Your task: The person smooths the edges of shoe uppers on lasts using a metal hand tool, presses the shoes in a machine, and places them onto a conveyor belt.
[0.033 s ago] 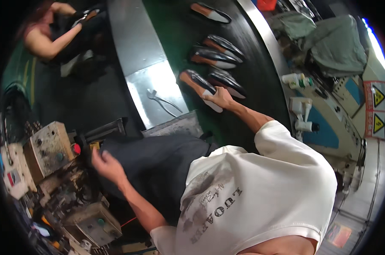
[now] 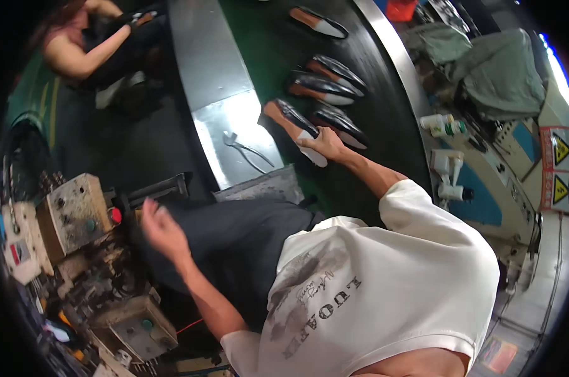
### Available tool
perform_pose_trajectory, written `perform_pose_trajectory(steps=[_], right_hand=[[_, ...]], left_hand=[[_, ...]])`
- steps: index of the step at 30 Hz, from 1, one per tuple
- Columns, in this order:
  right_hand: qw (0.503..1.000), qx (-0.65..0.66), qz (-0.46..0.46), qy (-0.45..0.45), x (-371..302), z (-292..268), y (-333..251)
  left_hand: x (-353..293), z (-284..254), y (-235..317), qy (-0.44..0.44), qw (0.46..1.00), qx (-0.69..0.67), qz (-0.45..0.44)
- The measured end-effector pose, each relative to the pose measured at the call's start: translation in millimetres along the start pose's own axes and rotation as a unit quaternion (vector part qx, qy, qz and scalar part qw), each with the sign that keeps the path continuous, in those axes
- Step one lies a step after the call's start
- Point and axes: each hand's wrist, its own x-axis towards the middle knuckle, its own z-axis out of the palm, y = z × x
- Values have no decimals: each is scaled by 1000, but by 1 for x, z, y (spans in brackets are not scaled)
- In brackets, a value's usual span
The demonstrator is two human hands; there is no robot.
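My right hand (image 2: 325,144) is closed on the white end of a black shoe (image 2: 286,119), over the dark belt. The shoe's glossy upper faces right, and a long tan and white face shows on its left side. Just right of it lies another glossy black shoe (image 2: 338,122). Further along are two more black shoes, one (image 2: 322,87) close beside the other (image 2: 340,70). My left hand (image 2: 164,231) is raised near a control box with a red button (image 2: 115,216). Its fingers look loosely stretched out, though blurred, and nothing shows in them.
A pair of pincers (image 2: 247,151) lies on the metal ledge (image 2: 212,81) left of the belt. One more shoe (image 2: 319,22) rests at the far end. Worn machinery (image 2: 77,213) stands on my left; bottles (image 2: 445,124) stand on the right. Across the ledge, a person (image 2: 77,50) handles a dark object.
The view has shifted slightly. The shoe in my right hand sits a little further left relative to the shoes on the belt. My left hand's fingers have lifted and blurred.
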Motion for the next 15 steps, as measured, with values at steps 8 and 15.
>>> perform_pose_trajectory(steps=[8, 15], right_hand=[[936, 79, -262, -223, -68, 56, -241], [878, 3, -302, -372, -120, 139, -289]], left_hand=[[55, -15, 104, -25, 997, -71, 23], [-30, -119, 55, 86, 979, -174, -67]])
